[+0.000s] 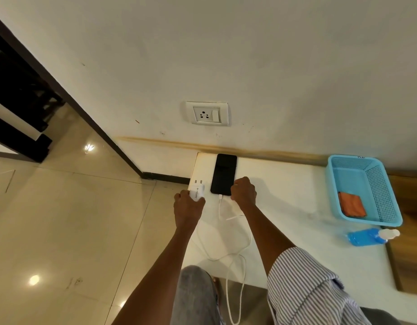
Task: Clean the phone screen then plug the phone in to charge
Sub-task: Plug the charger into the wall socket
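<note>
Phone [223, 174], slick and rigid, lies flat at twelve o'clock; right hand [243, 190] steadies it, fingers curled, while left hand [188, 207] fingers pinch the light adapter [197, 191].

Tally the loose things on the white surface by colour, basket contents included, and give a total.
Black: 1, the phone
White: 2, the charger in the left hand, and its cable
Blue: 2, the basket and the bottle
Orange: 1, the cloth in the basket
Total: 6
</note>
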